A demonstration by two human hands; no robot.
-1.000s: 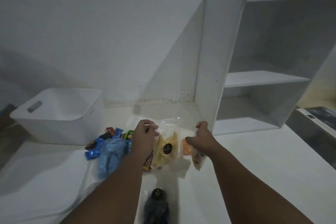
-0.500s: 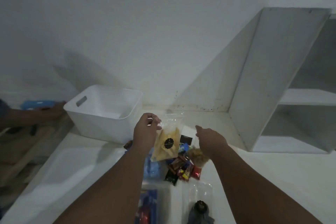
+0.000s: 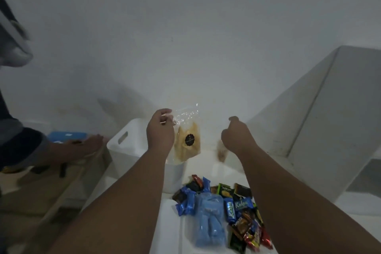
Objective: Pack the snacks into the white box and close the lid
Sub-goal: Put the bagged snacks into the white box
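Note:
My left hand [image 3: 160, 131] pinches the top of a clear bag of yellow chips [image 3: 187, 143] with a dark round label, and the bag hangs over the right end of the white box [image 3: 125, 146]. My right hand [image 3: 237, 137] is raised to the right of it and holds a small brownish snack packet [image 3: 222, 153] that hangs blurred below the fingers. A pile of wrapped snacks [image 3: 237, 210] lies on the white surface below, with a blue plastic bag [image 3: 209, 219] on its left side.
Another person's hand [image 3: 90, 143] rests by a blue box [image 3: 66, 136] at the left, on a wooden bench [image 3: 51, 187]. A white shelf unit [image 3: 329, 121] stands at the right. The wall lies right behind the white box.
Both hands have risen and moved left toward the white box. The chips bag now hangs over the box instead of over the snack pile. The view has swung left.

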